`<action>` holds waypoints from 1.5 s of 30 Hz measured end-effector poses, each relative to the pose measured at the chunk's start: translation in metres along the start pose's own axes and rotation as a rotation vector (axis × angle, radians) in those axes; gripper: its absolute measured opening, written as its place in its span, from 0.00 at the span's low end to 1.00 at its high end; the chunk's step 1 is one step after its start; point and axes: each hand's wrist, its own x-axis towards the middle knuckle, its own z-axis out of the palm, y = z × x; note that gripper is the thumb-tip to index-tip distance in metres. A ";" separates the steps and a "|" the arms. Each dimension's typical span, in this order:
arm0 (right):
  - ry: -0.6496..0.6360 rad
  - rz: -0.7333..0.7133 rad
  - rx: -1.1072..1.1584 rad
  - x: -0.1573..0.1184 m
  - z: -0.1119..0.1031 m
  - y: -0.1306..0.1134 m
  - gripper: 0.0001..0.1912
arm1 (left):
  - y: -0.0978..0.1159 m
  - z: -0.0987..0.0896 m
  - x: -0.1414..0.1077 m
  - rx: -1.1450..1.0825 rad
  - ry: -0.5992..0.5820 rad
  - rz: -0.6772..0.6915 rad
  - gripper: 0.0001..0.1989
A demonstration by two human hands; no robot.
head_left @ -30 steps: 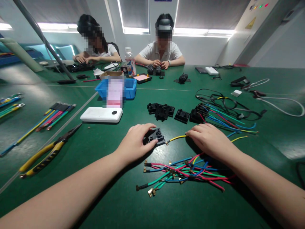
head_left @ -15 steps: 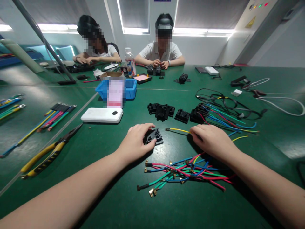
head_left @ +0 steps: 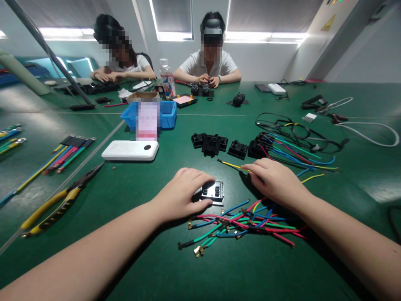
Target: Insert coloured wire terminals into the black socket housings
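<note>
My left hand (head_left: 189,192) grips a black plastic housing (head_left: 216,192) by its left side, thumb at the near edge and fingers over the far edge. The housing is tilted and catches the light. Between the thumb and fingers of my right hand (head_left: 271,179) is a yellow wire (head_left: 232,164), its dark tip pointing left. Just below both hands lies a pile of red, blue and green wires (head_left: 238,225) with brass terminals. Beyond them rest several more black housings (head_left: 214,144), and one group (head_left: 261,144) has coloured wires coming out of it.
Yellow-handled pliers (head_left: 62,202) lie at left, near a white power bank (head_left: 130,150) and a blue bin (head_left: 169,115). Bundled wires (head_left: 72,152) lie farther left. Black cables (head_left: 300,133) coil at right. Two people (head_left: 208,58) sit across the green table (head_left: 150,267).
My left hand has brought the black housing nearer and to the right, tilting it. My right hand has lifted the yellow wire slightly, moving it a little away from me.
</note>
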 end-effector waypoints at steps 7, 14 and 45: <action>0.176 -0.004 0.018 -0.002 -0.005 -0.001 0.14 | -0.012 0.006 0.000 0.054 0.186 -0.239 0.19; -0.122 0.172 -0.116 -0.002 -0.001 0.002 0.12 | -0.010 0.004 0.001 0.039 0.159 -0.229 0.18; -0.223 0.264 -0.091 -0.002 -0.004 0.004 0.16 | -0.008 0.002 0.000 0.007 0.085 -0.126 0.17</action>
